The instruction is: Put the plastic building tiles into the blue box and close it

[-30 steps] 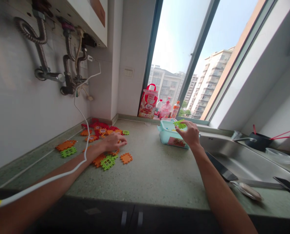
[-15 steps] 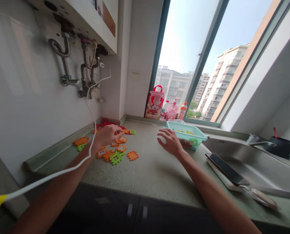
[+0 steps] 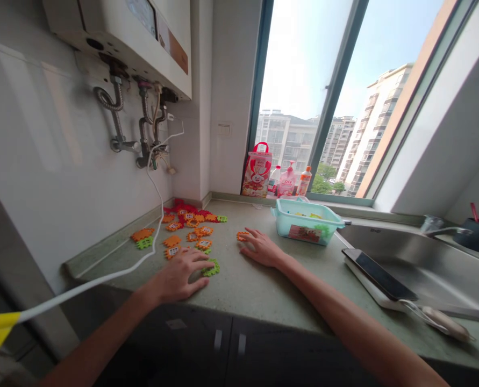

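My left hand [image 3: 186, 273] is low over the counter's front part, fingers spread, its fingertips at a green interlocking tile [image 3: 211, 267]. Part of that tile lies under the fingers. Further right, my right hand [image 3: 260, 247] rests with fingers apart over an orange tile [image 3: 243, 235], which it partly covers. Several orange and green tiles lie scattered beyond my left hand, one of them an orange tile with a white window grid [image 3: 204, 244]. Behind them sits a heap of red tiles [image 3: 178, 206]. A turquoise plastic basket [image 3: 281, 223] with yellow and green pieces inside stands beyond my right hand.
A white cable [image 3: 114, 278] runs across the left side above the counter. To the right is a steel sink [image 3: 433, 269], with a black phone [image 3: 378, 273] on a white object at its edge. Bottles and a pink bag [image 3: 257, 174] stand by the window.
My left hand has come nearer, from the back tiles to the green tile in front. My right hand has moved left and down, away from the basket, onto an orange tile.
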`<state>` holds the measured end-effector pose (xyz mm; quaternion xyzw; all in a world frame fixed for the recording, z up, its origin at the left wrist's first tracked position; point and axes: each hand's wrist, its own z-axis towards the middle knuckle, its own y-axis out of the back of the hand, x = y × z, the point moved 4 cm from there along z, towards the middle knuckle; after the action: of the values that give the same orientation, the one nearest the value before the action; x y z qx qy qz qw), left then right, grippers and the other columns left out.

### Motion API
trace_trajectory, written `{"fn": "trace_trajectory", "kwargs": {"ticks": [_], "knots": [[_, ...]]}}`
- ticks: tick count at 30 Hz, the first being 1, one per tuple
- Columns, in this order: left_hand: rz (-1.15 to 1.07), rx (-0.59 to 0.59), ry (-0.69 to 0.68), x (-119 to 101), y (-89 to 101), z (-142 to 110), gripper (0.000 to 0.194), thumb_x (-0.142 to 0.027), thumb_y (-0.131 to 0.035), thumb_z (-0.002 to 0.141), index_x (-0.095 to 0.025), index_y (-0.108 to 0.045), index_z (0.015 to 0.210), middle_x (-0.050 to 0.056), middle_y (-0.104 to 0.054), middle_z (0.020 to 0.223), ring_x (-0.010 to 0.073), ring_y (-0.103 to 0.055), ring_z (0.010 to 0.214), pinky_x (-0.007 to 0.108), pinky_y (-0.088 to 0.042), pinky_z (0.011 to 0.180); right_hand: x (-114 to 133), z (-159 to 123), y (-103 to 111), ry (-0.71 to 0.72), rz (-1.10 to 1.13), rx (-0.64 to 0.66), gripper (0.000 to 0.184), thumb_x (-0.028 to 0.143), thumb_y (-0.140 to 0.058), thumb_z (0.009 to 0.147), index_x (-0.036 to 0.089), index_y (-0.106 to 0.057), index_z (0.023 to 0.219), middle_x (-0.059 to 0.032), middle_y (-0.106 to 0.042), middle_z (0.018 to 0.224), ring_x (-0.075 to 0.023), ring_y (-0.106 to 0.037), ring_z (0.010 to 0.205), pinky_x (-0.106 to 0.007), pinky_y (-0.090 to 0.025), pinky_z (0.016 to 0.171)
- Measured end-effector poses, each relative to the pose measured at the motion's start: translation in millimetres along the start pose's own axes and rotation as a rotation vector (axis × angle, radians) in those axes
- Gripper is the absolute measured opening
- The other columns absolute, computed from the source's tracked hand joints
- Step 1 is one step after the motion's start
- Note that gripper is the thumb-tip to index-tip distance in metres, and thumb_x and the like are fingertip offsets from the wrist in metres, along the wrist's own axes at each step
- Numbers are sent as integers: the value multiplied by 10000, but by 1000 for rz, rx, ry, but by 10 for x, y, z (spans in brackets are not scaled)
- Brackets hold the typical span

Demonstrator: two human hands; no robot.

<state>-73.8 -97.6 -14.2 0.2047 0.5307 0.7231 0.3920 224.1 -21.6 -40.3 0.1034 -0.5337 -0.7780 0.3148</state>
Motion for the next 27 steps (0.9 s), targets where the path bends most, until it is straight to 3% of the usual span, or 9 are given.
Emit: {"fn": "trace_trajectory", "kwargs": {"ticks": [4, 8, 10, 12, 15, 18, 23, 27], "knots": [[-60, 55, -10, -216, -80, 141, 492, -511, -676, 917, -368, -649, 1388, 52, -625, 1433, 305, -570, 1319, 459, -412, 1148, 184, -14, 132, 154, 15, -89, 390, 322, -650, 964, 280, -665, 1352, -122, -605, 1463, -307, -540, 1366, -527, -448, 1130], [-113, 91, -61, -325, -128, 206, 672, -526, -720, 875, -368, -530, 1500, 64, -507, 1566, 314, -516, 1393, 450, -428, 1156, 586, -48, 230, 346, 137, -35, 279, 346, -615, 987, 283, -715, 1240, -78, -731, 1266, -245, -664, 1176, -433, -481, 1082], [-91, 16, -43, -291, -83, 178, 684, -504, -718, 880, -351, -507, 1512, 75, -495, 1573, 314, -497, 1406, 464, -411, 1170, 730, -78, 239, 393, 188, 30, 283, 425, -664, 954, 275, -732, 1184, -73, -750, 1212, -241, -688, 1115, -400, -499, 1046], [-32, -89, 15, -205, -15, 122, 529, -458, -656, 935, -328, -573, 1441, 77, -562, 1498, 304, -516, 1372, 477, -398, 1168, 792, -97, 228, 391, 222, 80, 303, 485, -708, 915, 275, -745, 1131, -68, -758, 1179, -241, -694, 1095, -376, -507, 1024], [48, -126, 78, -83, 34, 69, 381, -434, -586, 979, -297, -653, 1328, 74, -645, 1359, 294, -555, 1293, 472, -404, 1134, 725, -94, 206, 333, 225, 120, 240, 454, -733, 889, 277, -760, 1049, -50, -774, 1061, -224, -711, 1013, -343, -520, 981], [72, -36, 40, -82, 7, 118, 493, -511, -637, 938, -284, -634, 1375, 80, -645, 1357, 312, -548, 1287, 479, -396, 1129, 510, -79, 224, 243, 145, 111, 191, 370, -755, 837, 274, -772, 1002, -39, -766, 976, -220, -711, 920, -329, -538, 910], [24, 60, -72, -242, -22, 256, 492, -441, -654, 918, -315, -636, 1394, 61, -660, 1361, 304, -561, 1297, 457, -381, 1149, 162, -100, 302, 121, 97, 78, 360, 264, -733, 794, 299, -777, 1150, -43, -754, 1062, -232, -708, 949, -344, -548, 915], [-40, 110, -126, -314, -16, 283, 502, -371, -639, 925, -344, -616, 1426, 23, -656, 1402, 287, -544, 1343, 425, -378, 1167, 202, -109, 276, 171, 195, 92, 295, 302, -724, 853, 300, -810, 1135, -49, -751, 1101, -227, -712, 1004, -342, -536, 976]]}}
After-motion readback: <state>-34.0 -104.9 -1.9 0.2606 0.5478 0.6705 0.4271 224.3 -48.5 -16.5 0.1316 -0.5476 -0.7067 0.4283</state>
